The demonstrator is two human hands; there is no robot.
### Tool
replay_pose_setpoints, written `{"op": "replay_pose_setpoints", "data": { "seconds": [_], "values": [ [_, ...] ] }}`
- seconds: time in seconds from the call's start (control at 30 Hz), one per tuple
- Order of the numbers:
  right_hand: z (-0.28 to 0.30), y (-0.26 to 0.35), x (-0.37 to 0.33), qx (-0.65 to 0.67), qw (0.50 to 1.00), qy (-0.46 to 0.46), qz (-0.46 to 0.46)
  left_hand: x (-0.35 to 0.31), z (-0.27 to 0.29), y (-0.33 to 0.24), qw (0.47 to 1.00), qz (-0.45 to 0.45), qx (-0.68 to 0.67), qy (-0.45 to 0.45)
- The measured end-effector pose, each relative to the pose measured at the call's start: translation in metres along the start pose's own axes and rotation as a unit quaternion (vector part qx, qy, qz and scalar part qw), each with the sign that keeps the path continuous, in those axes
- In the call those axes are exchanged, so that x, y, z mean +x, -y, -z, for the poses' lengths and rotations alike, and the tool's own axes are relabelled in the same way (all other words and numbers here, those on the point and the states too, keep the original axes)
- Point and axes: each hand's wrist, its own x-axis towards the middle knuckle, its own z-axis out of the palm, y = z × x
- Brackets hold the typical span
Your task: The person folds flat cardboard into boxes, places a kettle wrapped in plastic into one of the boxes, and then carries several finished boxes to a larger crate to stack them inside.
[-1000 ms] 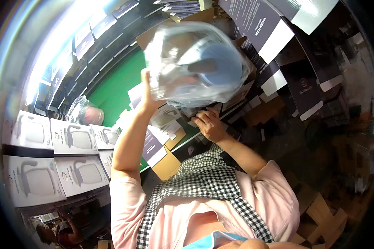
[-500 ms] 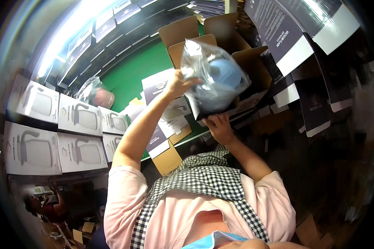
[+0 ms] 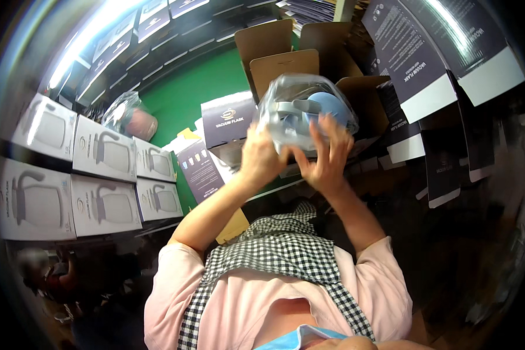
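Observation:
A light blue vacuum flask (image 3: 330, 108) with a grey handle is wrapped in a clear plastic bag (image 3: 283, 135). It lies at the near side of an open brown carton. At the bag's near left edge is my left hand (image 3: 261, 156), its fingers smeared by motion, so its grip is unclear. My right hand (image 3: 328, 154) has its fingers spread at the near right side of the bag. Both thumbs come close together in front of it. Left of the bag stands a dark purple flask box (image 3: 230, 119), with a flat printed panel (image 3: 201, 169) beside it.
White boxes with flask pictures (image 3: 107, 153) are stacked at the left. Another bagged flask, pinkish (image 3: 141, 123), lies behind them on the green table (image 3: 184, 87). Open carton flaps (image 3: 283, 65) rise behind the bag. Dark printed boxes (image 3: 402, 52) fill the right.
The bagged flask has been lowered and turned, so its handle now shows. My left hand has come down from the bag's upper left side; my right has moved up onto its front.

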Motion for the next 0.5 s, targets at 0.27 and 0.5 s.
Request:
{"op": "replay_pose_setpoints", "data": {
  "seconds": [0.27,0.5],
  "values": [
    [-0.044,-0.026,0.088,-0.072,0.932,0.283,0.213,-0.04,-0.047,0.016,0.971,0.189,-0.133,0.068],
    [-0.01,-0.01,0.113,-0.063,0.921,0.322,0.213,-0.068,-0.04,0.021,0.966,0.195,-0.168,-0.014]
  ]
}}
